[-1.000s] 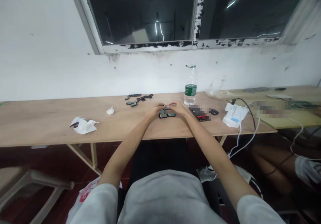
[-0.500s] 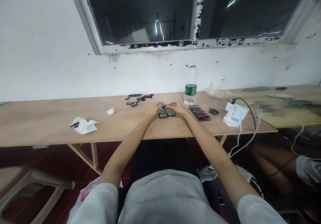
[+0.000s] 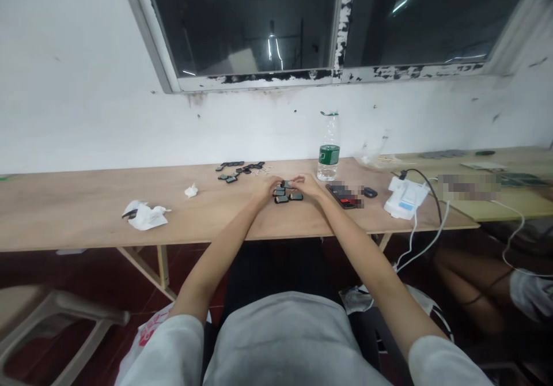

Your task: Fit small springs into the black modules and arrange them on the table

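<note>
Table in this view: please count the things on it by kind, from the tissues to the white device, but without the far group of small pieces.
Small dark pieces between the hands: 4 visible
Crumpled white tissues: 2
Small dark item on a tissue: 1
Water bottle: 1
Blurred phone: 1
Small dark oval object: 1
White device with cables: 1
Total: 11

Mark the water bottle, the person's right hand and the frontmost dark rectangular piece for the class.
Water bottle (image 3: 328, 155), head view, on its green label.
Right hand (image 3: 307, 185), head view, on the back of the hand.
Dark rectangular piece (image 3: 281, 199), head view, on its top face.
</note>
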A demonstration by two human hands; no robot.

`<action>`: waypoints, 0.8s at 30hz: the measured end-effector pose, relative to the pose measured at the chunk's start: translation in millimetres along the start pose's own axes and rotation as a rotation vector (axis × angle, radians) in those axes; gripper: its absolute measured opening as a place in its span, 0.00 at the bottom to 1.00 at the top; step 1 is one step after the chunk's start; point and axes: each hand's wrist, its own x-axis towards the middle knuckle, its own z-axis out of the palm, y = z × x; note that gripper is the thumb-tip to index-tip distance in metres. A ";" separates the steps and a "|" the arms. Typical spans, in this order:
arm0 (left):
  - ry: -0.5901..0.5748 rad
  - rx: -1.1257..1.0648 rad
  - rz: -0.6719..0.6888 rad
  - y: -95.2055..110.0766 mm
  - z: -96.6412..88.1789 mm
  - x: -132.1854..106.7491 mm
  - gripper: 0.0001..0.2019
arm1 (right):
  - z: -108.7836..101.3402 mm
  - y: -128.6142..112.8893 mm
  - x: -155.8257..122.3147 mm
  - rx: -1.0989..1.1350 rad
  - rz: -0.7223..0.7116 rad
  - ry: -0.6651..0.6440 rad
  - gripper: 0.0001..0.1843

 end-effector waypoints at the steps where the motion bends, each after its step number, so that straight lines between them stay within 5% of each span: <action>1: 0.030 0.002 -0.040 -1.9 -1.1 0.2 0.12 | -1.5 0.1 0.6 -0.036 -0.001 0.020 0.19; 9: 0.209 -0.101 -0.359 -40.0 -20.5 -3.8 0.09 | -24.6 2.2 7.0 -0.421 0.024 0.202 0.03; 13: 0.121 -0.075 -0.399 -59.1 -32.0 -14.0 0.01 | -27.4 5.4 5.1 -0.502 0.017 0.153 0.01; 24: -0.128 -0.348 -0.503 -76.3 -44.8 -24.4 0.19 | -30.0 6.5 2.1 -0.736 0.042 0.162 0.10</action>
